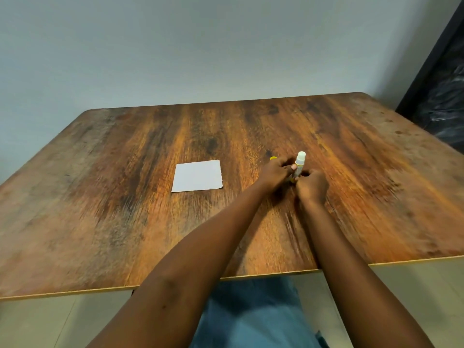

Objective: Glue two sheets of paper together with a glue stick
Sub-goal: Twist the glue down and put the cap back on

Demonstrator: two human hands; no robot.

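A small white sheet of paper point(197, 176) lies flat on the wooden table point(125, 197), left of my hands. Whether it is one sheet or two stacked I cannot tell. The glue stick point(299, 163) stands upright between my hands, its white glue end exposed at the top and a yellow ring below it. My right hand point(312, 185) grips the lower body of the stick. My left hand point(276, 173) holds it from the left side, thumb against the tube. A yellow piece point(273, 158), probably the cap, pokes out behind my left hand's fingers.
The table's far edge meets a pale grey wall. A dark panel point(442, 91) stands at the right rear corner. The near table edge runs just above my lap in blue cloth point(253, 315).
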